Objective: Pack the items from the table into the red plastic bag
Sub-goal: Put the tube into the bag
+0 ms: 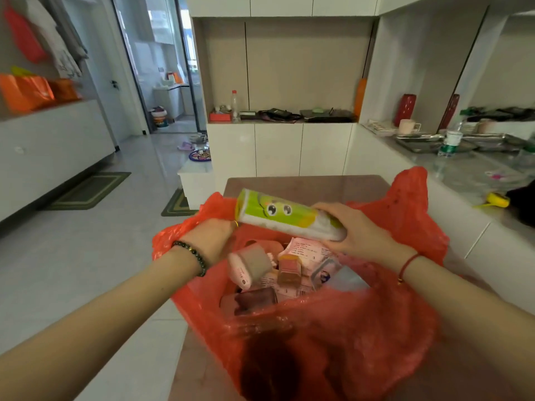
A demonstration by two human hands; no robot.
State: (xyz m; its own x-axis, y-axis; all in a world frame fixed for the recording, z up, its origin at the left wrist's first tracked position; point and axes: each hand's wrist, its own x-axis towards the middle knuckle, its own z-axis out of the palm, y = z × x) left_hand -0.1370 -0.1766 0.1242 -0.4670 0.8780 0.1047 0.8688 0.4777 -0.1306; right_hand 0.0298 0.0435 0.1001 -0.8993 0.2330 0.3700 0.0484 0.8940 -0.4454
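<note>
The red plastic bag (362, 328) stands open on the brown table (304, 183) in front of me. My left hand (212, 240) grips the bag's left rim and holds it open. My right hand (356, 230) holds a green and white tissue pack with cartoon eyes (285, 214) by its right end, lying crosswise just above the bag's mouth. Inside the bag lie several items: a pink and grey device (249, 269), a small amber bottle (289, 269), pink packets (307, 248) and a dark flat pack (252, 301).
A grey counter (469, 175) runs along the right with a water bottle (451, 140), trays, a pink mug (406, 126) and a yellow object (496, 199). White cabinets (278, 149) stand behind the table. Tiled floor with green mats (86, 191) lies to the left.
</note>
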